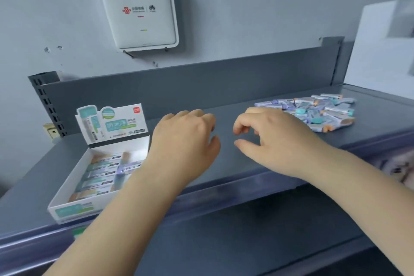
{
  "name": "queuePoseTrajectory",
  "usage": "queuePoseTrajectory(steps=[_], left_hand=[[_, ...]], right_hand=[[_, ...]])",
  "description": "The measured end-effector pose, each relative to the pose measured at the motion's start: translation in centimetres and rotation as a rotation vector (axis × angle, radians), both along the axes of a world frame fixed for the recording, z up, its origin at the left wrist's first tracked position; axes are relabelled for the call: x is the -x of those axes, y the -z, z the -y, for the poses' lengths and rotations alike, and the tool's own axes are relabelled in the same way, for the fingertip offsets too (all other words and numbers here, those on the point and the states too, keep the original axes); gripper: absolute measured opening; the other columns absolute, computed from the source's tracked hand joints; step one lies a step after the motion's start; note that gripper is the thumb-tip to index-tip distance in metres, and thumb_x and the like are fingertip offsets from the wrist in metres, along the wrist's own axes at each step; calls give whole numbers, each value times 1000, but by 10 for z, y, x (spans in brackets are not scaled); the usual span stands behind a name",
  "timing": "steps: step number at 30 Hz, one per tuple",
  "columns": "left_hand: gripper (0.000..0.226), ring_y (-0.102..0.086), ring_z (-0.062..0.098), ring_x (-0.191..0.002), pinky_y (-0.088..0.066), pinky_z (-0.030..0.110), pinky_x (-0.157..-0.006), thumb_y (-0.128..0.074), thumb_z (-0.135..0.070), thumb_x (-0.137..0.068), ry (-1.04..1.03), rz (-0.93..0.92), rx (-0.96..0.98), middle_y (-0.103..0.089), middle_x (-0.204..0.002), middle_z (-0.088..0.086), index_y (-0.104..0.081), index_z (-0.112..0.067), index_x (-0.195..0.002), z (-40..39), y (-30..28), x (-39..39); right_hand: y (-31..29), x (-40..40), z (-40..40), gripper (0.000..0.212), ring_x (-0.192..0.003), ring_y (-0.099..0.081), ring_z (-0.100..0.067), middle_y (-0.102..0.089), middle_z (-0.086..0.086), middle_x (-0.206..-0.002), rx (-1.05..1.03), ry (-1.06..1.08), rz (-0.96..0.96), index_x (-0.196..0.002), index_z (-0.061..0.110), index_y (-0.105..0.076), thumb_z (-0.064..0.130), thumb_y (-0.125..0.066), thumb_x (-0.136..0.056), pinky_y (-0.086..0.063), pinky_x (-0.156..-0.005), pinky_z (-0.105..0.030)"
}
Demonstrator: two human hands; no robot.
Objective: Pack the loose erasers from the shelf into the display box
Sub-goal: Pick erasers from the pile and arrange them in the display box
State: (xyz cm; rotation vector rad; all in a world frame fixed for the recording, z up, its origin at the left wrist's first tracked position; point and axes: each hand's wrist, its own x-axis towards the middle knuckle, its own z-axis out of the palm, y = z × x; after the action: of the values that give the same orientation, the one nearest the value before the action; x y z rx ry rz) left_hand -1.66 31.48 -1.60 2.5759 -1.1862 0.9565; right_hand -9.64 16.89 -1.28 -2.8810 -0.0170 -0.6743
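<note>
While both hands hover empty over the shelf (246, 163), fingers loosely curled, the left hand (186, 139) hangs beside the display box (74, 186). Loose erasers (318, 111) lie beyond the right hand (275, 139).

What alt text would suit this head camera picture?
Two empty hands, left hand and right hand, hover over a grey shelf between a part-filled display box and a pile of loose erasers.

The wall (224, 6) at the far side is pale grey with little marks and chips. A white box (137, 10) with red and black logos and a small green light hangs on it. A dark grey metal shelf (246, 163) has a back panel (201, 83) and slotted posts (48, 105). A white board (380, 47) stands at the far right.
</note>
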Motion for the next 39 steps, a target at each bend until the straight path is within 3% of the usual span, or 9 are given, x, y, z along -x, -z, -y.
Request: queuePoseTrajectory(steps=[4,9,17,22,26,39], left_hand=[[29,-55,17,-99,-35,25,-77,-41,-41,-90,59,-50,-26,-58,-106,-8,-54,-24,-110,58,11,18],[26,-55,17,-100,-33,25,-74,-43,-41,-90,93,-98,-32,-57,-107,-8,-53,-25,-108,116,23,34],[25,-53,15,-103,-33,24,-71,-47,-40,-88,129,-175,-83,-57,-110,-9,-54,-26,-107,180,21,34],[24,-54,17,-96,-38,25,-71,-49,-38,-87,165,-206,-133,-58,-108,-9,-55,-26,-108,216,5,20],[22,-51,16,-86,-44,27,-72,-53,-37,-85,187,-360,-161,-61,-103,-7,-59,-26,-102,256,-11,-1],[16,-57,20,-87,-46,28,-70,-52,-33,-84,220,-365,-301,-62,-100,-5,-58,-25,-96,360,-9,-59]], right_hand=[[7,29,55,16,-97,-52,-13,-56,12,-98,-2,53,-21,-98,29,-57,38,-52,-85,-46,-82,-36],[15,55,115,14,-93,-50,-11,-54,15,-95,-16,114,-27,-94,29,-58,36,-54,-84,-44,-78,-31],[21,73,188,5,-71,-42,1,-55,16,-88,-106,186,-37,-85,32,-57,35,-58,-81,-39,-68,-26],[22,62,225,2,-67,-43,6,-57,15,-81,-162,218,-36,-81,30,-61,32,-60,-80,-35,-59,-18],[20,46,256,1,-66,-44,5,-57,15,-79,-183,237,-34,-79,30,-62,31,-61,-79,-34,-59,-14],[15,-3,351,2,-66,-45,3,-56,18,-77,-170,272,-53,-80,30,-62,28,-63,-79,-36,-63,-21]])
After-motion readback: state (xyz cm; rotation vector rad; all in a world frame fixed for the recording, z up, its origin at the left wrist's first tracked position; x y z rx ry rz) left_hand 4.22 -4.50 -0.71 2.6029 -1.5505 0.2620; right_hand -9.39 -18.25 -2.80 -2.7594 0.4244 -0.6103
